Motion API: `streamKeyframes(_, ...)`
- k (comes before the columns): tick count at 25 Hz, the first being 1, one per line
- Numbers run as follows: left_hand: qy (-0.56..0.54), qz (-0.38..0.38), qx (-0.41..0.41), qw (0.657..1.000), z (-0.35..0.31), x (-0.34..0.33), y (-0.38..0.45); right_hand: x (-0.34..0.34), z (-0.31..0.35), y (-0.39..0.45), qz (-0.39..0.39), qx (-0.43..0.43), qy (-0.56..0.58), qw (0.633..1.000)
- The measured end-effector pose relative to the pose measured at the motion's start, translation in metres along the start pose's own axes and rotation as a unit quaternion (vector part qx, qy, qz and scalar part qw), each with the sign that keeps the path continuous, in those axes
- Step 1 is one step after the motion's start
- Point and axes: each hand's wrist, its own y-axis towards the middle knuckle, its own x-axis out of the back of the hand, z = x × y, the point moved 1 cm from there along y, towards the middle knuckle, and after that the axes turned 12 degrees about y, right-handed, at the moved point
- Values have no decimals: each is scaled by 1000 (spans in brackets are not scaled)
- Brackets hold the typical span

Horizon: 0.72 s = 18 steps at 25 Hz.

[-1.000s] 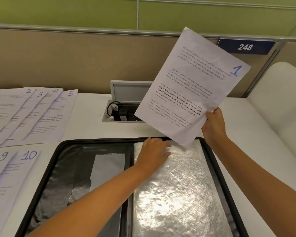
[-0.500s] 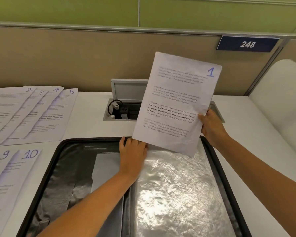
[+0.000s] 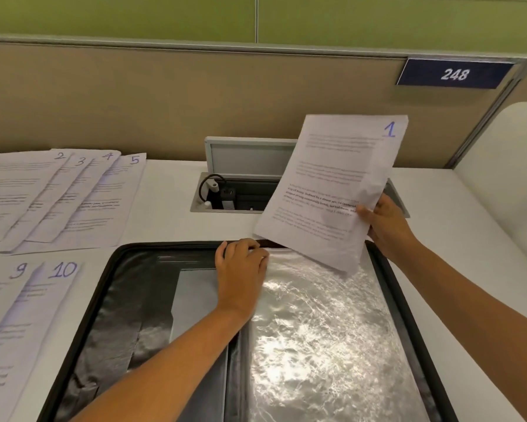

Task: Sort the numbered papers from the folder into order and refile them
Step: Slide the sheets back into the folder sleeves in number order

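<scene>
So the right hand (image 3: 387,222) has sheet 1 (image 3: 329,190) pinched by its right edge, thumb on the printed face, holding it up off the worktop (image 3: 170,220) and tilted, with its lower corner hanging just over the top of the open folder (image 3: 109,269). The big blue "1" sits in the sheet's top right corner.

The left hand (image 3: 240,269) is down on the folder near the spine, fingers curled at the top edge of the shiny plastic sleeve (image 3: 326,339) on the right half. Can't tell if it's actually gripping the sleeve's edge or just resting there.

The folder is black, lying flat and open, two halves: dark pocket on the left, crinkly clear sleeve on the right catching a lot of glare.

Paper count on the worktop: four fanned sheets at the back left, numbered 2 (image 3: 60,155), 3 (image 3: 80,162), 4 (image 3: 107,155) and 5 (image 3: 134,160), overlapping each other. In front of those, two more at the left edge, numbered 9 (image 3: 18,271) and 10 (image 3: 62,270), also overlapping and partly cut off by the frame. So six numbered sheets lying down plus the one in hand, seven visible.

Behind the folder there's one open cable hatch (image 3: 225,196) in the worktop with a black cable and a plug inside, its lid flipped up. One blue sign (image 3: 454,74) reading 248 hangs on the partition.
</scene>
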Motion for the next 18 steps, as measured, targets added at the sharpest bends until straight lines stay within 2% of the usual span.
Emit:
streamKeyframes(4, -9, 3, 11, 1000, 1, -3, 0, -4, 13, -5, 48, 3, 7, 999)
streamKeyframes(8, -21, 5, 22, 1000, 2, -3, 0, -9, 14, -3, 62, -9, -18, 998)
streamKeyframes(14, -44, 10, 27, 999, 3, -6, -1, -12, 7, -3, 83, -88, -79, 990)
streamKeyframes(16, -54, 27, 60, 996, 5, -9, -1, -10, 2, -5, 83, -116, -78, 987)
streamKeyframes(18, -98, 63, 128, 985, 7, -9, 1, -6, -5, -10, 73, -136, -78, 985)
